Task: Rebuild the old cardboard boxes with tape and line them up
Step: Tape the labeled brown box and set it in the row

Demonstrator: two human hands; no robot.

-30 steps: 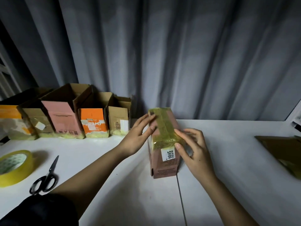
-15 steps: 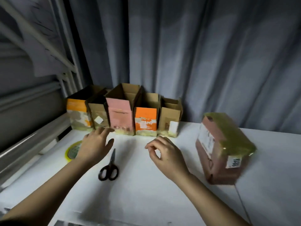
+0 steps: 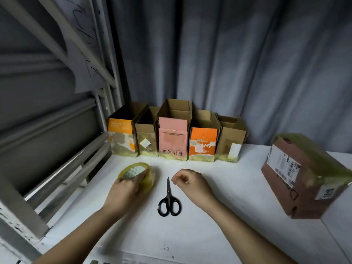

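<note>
My left hand (image 3: 125, 191) grips the roll of yellowish tape (image 3: 136, 171) on the white table (image 3: 209, 235), fingers curled over its top rim. My right hand (image 3: 192, 184) hovers just right of the black scissors (image 3: 168, 202), fingers loosely curled and holding nothing. A brown box (image 3: 302, 176) with tape across its top and a white label stands at the right, apart from both hands. Several open-topped boxes stand in a row at the back: orange-topped (image 3: 122, 138), plain brown (image 3: 145, 138), pink (image 3: 173, 138), orange (image 3: 202, 141), and brown (image 3: 231, 138).
A grey metal shelving frame (image 3: 57, 141) borders the table's left edge. A grey curtain (image 3: 228, 63) hangs behind the row of boxes. The scissors lie between my hands, blades pointing away from me.
Both hands left the taped box and moved left. My left hand has reached the tape roll and gripped it; my right hand has come beside the scissors. The view swung left.
</note>
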